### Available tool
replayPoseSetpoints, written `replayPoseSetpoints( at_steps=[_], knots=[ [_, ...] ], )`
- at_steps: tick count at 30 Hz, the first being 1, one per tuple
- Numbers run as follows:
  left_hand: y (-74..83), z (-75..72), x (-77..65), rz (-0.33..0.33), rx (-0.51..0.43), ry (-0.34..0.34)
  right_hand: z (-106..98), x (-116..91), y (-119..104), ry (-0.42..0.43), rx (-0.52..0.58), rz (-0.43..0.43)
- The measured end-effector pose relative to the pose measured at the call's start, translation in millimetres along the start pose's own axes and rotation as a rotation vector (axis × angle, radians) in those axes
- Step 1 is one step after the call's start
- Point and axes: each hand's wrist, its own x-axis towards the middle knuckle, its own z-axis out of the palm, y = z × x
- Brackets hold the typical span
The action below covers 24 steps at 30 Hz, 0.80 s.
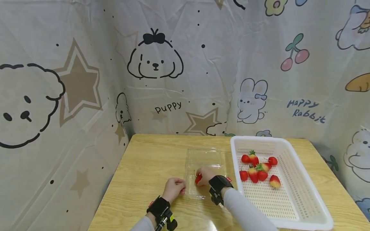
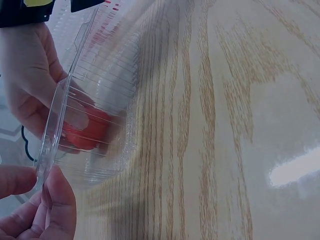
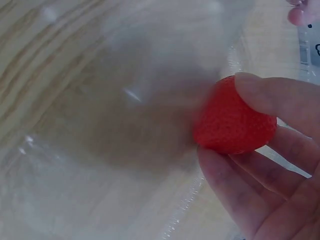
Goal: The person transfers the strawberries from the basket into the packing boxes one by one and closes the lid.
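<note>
A clear plastic clamshell box (image 1: 189, 192) lies with its lid (image 1: 203, 156) laid back behind it. My left hand (image 1: 173, 188) pinches the box's left rim (image 2: 52, 127) between thumb and fingers. Inside the box, my right hand (image 1: 206, 175) holds a red cherry (image 3: 235, 120) by its sides with thumb and fingertips. The cherry's surface looks finely bumpy, and a thin dark stem shows beside it in the head view. Through the clear wall, the left wrist view shows the cherry low in the box.
To the right stands a white perforated basket (image 1: 306, 179) holding several red cherries (image 1: 243, 175) and several red-yellow strawberries (image 1: 275, 182), some with green leaves. Everything rests on a wood-grain table (image 1: 150, 160). A printed cloth (image 1: 173, 106) hangs behind and at both sides.
</note>
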Motion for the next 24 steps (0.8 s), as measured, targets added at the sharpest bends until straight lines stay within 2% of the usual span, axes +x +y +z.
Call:
replayPoseSetpoints(
  at_steps=[6,15,24],
  knots=[
    [0.5,0.0,-1.9,0.002,0.001,0.001,2.9,-0.9,-0.6,-0.009,0.035,0.007],
    [-1.6,-0.5,0.7,-0.002,-0.010,-0.003,5.0,-0.4,0.5,-0.022,0.018,0.016],
    [-2.2,0.2,0.9,-0.002,-0.002,-0.001,0.5,-1.3,-0.9,-0.044,0.042,0.030]
  ],
)
